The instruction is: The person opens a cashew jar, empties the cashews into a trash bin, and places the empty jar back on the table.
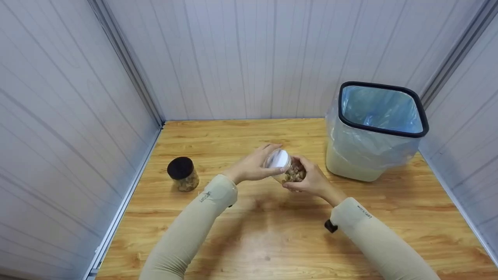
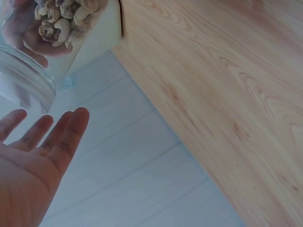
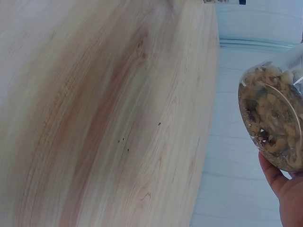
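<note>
A clear jar of cashews is held up off the table, tilted so that its white-looking end points left. My right hand grips the jar round its body, with fingers on the far side and thumb on the near side. The nuts and the round base show in the right wrist view, where the right hand is partly cut off. Beside the jar's rim, my left hand has its fingers extended; in the left wrist view the left fingertips reach right below that rim.
A second jar of pale pieces with a black lid stands upright on the left. At the right rear is a white bin with a black rim and a clear liner. Pale panels enclose the wooden table.
</note>
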Motion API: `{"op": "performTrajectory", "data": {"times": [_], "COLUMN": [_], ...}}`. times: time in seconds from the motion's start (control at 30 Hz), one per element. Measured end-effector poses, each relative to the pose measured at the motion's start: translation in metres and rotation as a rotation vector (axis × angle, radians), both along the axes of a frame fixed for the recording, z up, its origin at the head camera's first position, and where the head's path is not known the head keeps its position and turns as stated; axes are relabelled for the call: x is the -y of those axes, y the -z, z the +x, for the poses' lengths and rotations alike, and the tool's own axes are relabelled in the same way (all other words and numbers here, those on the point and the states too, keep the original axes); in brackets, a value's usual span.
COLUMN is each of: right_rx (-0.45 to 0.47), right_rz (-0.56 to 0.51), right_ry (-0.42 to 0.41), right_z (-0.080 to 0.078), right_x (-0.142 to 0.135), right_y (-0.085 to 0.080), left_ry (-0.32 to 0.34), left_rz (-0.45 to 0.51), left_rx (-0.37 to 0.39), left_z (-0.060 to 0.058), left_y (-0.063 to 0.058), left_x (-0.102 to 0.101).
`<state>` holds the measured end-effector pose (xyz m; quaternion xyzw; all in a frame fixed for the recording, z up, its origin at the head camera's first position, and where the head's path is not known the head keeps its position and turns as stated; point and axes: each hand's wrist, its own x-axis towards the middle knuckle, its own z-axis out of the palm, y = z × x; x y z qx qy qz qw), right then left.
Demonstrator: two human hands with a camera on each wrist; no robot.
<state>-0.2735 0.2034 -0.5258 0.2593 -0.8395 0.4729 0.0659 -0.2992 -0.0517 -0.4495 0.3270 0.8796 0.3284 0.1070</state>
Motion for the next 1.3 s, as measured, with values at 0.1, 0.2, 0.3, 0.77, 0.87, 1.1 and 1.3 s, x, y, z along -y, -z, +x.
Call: {"op": "performTrajectory", "data": {"times": [0.1, 0.2, 0.3, 0.77, 0.87, 1.1, 1.3], "right_rx": [-0.003, -0.014, -0.012, 0.019, 0.018, 0.002, 0.003], "right_rz": [-0.008, -0.014, -0.01, 0.014, 0.014, 0.027, 0.027], "right_ry": [-0.006, -0.015, -0.026, -0.023, -0.025, -0.034, -0.036], "right_z": [-0.0005, -0.0011, -0.0014, 0.0008, 0.0008, 0.0014, 0.0017], "right_x": [-0.0005, -0.0003, 0.0005, 0.0012, 0.0013, 0.0025, 0.0027], "right_y": [0.0004, 0.0012, 0.002, 0.0032, 0.0041, 0.0059, 0.0071], "left_ry": [0.049, 0.105, 0.147, 0.192, 0.179, 0.117, 0.079], "left_rz": [0.032, 0.047, 0.055, 0.026, 0.027, 0.019, 0.006], "left_rx": [-0.009, -0.027, -0.032, -0.025, -0.011, 0.031, 0.039], "left_z": [-0.0012, -0.0031, -0.0044, -0.0027, -0.0024, -0.0001, 0.0005], "left_y": [-0.0022, -0.0038, -0.0046, -0.0053, -0.0047, -0.0021, 0.0001], "left_x": [0.0028, 0.0042, 0.005, 0.0046, 0.0048, 0.0042, 0.003]}}
